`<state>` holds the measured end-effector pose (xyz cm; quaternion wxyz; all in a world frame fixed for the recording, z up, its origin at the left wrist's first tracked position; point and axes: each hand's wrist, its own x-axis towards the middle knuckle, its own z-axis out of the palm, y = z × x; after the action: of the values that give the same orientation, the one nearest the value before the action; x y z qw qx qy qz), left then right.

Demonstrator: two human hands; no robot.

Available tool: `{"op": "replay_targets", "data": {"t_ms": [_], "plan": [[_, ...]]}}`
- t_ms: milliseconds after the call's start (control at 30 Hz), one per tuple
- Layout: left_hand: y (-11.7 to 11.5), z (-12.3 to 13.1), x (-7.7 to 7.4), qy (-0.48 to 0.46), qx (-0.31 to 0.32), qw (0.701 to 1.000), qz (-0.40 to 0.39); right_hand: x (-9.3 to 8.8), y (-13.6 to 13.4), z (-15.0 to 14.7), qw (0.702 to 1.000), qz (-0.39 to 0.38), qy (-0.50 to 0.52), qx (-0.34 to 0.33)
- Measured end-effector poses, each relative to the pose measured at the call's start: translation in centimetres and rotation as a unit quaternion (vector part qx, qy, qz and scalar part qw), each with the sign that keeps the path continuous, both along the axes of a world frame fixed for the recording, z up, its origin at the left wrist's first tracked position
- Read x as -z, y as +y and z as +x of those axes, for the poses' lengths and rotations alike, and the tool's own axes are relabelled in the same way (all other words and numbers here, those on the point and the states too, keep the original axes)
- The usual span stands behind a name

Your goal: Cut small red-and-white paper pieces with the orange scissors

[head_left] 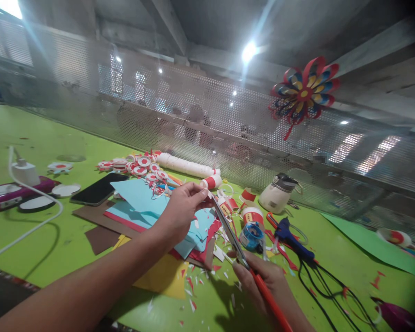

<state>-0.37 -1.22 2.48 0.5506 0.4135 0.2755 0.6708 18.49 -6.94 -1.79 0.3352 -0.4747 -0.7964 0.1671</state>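
My left hand point(181, 212) is raised over the sheets, thumb and fingers pinched on a small white paper piece point(210, 195), mostly hidden by the fingertips. In my right hand point(264, 279) is a pair of scissors point(231, 234) with red handles, its long blades pointing up and away. The blade tips meet the paper piece by my left fingertips; whether they cut into it I cannot tell. Beneath my hands lie light blue paper sheets point(138, 196), red and brown sheets, a yellow sheet point(164, 279) and scattered red and white scraps point(192, 305).
Cut red-and-white paper cups point(252, 215) and a blue tape roll point(251, 236) lie beyond the scissors. Right of these is a blue glue gun point(293, 240) with a black cord. A phone point(99, 189), power strip point(24, 191) and white jug point(276, 196) also stand on the green table.
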Motion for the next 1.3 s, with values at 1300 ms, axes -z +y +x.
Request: {"op": "replay_targets", "data": {"t_ms": [1300], "plan": [[0.7,-2.2,-1.1,0.068,0.085,0.994,0.000,-1.3,-0.4,1.4,0.983,-0.156,0.052,-0.076]]}}
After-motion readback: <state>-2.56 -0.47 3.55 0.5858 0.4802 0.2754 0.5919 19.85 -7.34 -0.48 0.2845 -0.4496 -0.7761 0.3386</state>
